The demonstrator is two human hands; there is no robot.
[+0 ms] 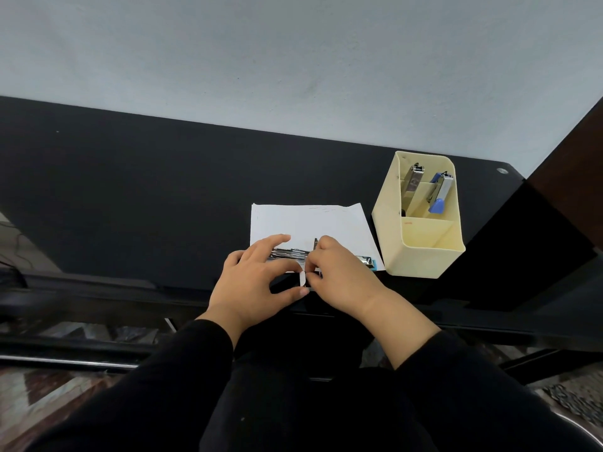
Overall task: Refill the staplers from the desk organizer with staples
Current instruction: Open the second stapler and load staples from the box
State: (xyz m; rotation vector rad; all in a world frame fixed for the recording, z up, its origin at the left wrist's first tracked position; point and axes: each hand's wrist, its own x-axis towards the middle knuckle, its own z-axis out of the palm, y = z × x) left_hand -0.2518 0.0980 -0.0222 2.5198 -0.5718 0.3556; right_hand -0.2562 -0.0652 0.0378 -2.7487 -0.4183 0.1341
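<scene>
Black sleeves end at two bare hands that meet over the near edge of the desk (130, 190). The left hand (257, 278) has its thumb and a bent finger closed on a small white piece (302, 278), with its other fingers spread above. The right hand (342, 275) curls its fingers onto the same piece from the other side. Its fingertips are tucked under and hidden, and what the piece is cannot be made out.

Just beyond the knuckles an open stapler (290, 252) lies on a white sheet of paper (310, 220). Its long axis runs left to right along the sheet's near edge. The right hand covers its middle, its blue end shows toward the right, and a thin metal part stands up between the hands.

Right of the sheet stands a cream desk organizer (421, 252). In its far compartments a silver stapler (412, 184) and a blue stapler (439, 194) stand on end, tilted, their lower parts hidden by the dividers.
</scene>
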